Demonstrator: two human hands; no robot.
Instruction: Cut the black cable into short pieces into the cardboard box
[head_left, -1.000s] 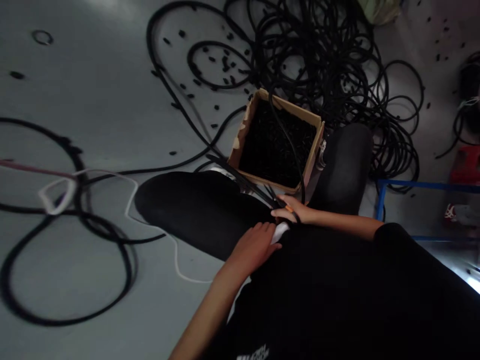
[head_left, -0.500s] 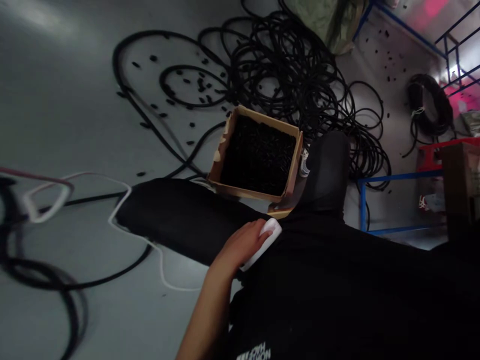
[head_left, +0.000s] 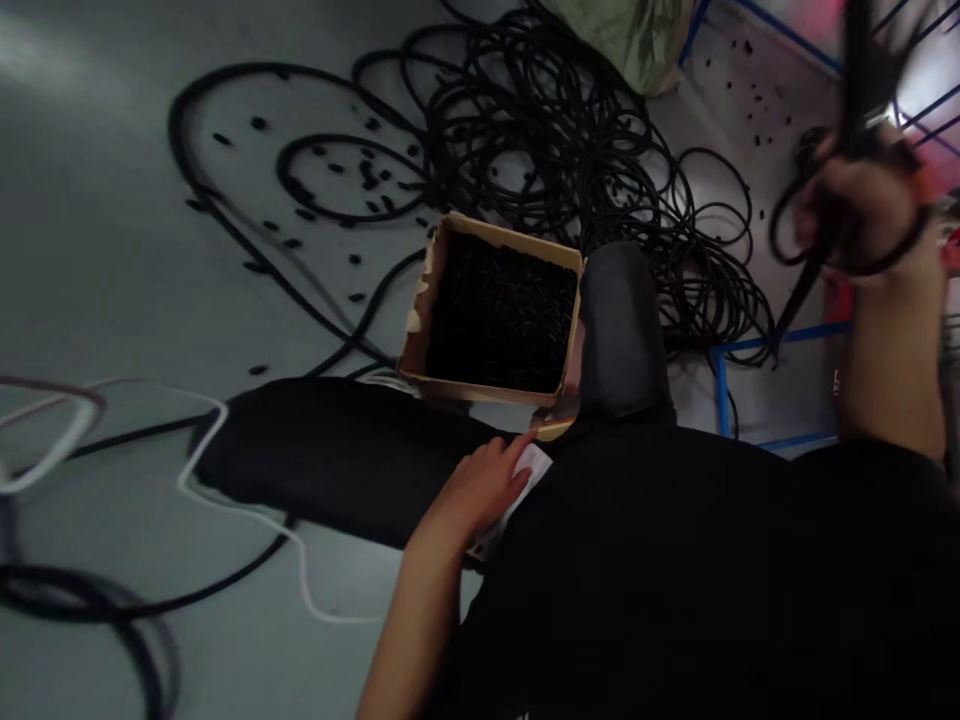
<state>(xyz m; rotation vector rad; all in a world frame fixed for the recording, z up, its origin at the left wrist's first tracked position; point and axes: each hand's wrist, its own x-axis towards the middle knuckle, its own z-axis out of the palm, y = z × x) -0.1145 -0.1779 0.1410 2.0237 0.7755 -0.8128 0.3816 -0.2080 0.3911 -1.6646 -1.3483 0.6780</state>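
Note:
My left hand (head_left: 484, 485) rests at my lap, closed with its fingers over a white, flat, phone-sized thing (head_left: 532, 462). Its index finger stretches past the edge, and the palm hides much of the thing. Off to the far right, my right hand (head_left: 862, 205) is raised and curled round a long dark tool (head_left: 855, 75). Motion blur and poor light leave its kind unclear. Between my legs stands an open cardboard box (head_left: 489, 388), filled with small black pieces (head_left: 510, 310). Neither hand touches the box.
Tangled black cable (head_left: 525, 130) spreads over the floor beyond the box, with small black pieces scattered about. A white cord (head_left: 259, 515) runs by my left leg. A blue metal frame (head_left: 721, 395) stands at right; a greenish sack (head_left: 630, 40) lies at the back.
My right hand has come into view at the right with the dark tool. My left hand stays at the white thing, its index finger now stretched out. The whole view has shifted slightly.

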